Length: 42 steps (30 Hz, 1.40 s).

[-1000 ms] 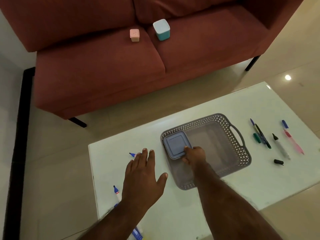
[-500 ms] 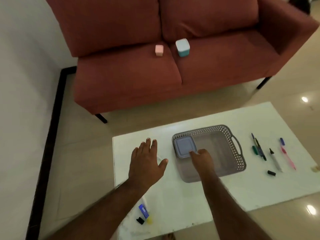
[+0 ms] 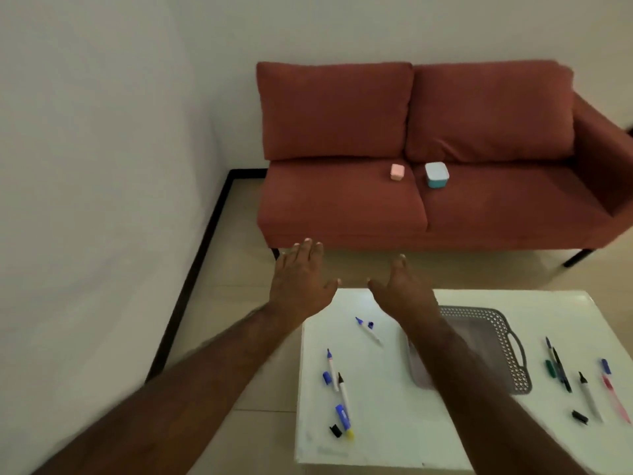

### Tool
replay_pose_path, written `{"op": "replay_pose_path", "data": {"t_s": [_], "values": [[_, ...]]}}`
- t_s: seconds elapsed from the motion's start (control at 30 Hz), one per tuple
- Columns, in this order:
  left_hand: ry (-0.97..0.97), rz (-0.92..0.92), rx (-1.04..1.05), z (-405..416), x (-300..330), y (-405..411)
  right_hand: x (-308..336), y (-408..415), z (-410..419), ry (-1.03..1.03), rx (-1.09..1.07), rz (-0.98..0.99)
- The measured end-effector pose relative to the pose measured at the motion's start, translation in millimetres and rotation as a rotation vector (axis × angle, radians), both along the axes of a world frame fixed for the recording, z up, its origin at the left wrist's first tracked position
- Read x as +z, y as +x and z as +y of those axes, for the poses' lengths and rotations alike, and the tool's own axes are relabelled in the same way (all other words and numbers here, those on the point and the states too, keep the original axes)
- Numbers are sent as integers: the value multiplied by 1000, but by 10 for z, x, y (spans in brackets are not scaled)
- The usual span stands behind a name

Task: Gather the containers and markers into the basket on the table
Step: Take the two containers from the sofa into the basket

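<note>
two containers (image 3: pixel 397 172), one basket (image 3: pixel 493 341), several markers (image 3: pixel 368 330)

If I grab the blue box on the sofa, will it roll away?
Probably not: the blue box looks squarish and sits flat on the sofa cushion. It seems small, likely light plastic. Its white lid might pop off if loose; I cannot tell.

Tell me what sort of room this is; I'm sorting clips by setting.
Probably a home living room: a red two-seat sofa against a plain wall, a low white table before it, and a tiled floor.
</note>
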<state>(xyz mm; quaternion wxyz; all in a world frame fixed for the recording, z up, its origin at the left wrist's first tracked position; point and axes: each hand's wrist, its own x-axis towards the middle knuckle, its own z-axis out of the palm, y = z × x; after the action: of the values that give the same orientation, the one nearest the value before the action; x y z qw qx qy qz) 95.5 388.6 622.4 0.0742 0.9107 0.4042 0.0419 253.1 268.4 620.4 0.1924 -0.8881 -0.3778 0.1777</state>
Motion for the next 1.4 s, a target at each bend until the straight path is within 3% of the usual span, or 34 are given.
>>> {"op": "replay_pose_path", "data": {"t_s": [0.27, 0.7, 1.07, 1.4], "values": [[-4, 4, 74, 1101, 388, -1128, 442, -846, 1014, 11, 121, -115], [7, 66, 47, 2353, 337, -2904, 532, -2529, 2202, -35, 62, -73], [6, 60, 0, 2952, 318, -2707, 517, -2275, 2642, -38, 3, -89], [31, 67, -51, 3952, 400, -1572, 403, -1179, 3467, -28, -59, -44]]}}
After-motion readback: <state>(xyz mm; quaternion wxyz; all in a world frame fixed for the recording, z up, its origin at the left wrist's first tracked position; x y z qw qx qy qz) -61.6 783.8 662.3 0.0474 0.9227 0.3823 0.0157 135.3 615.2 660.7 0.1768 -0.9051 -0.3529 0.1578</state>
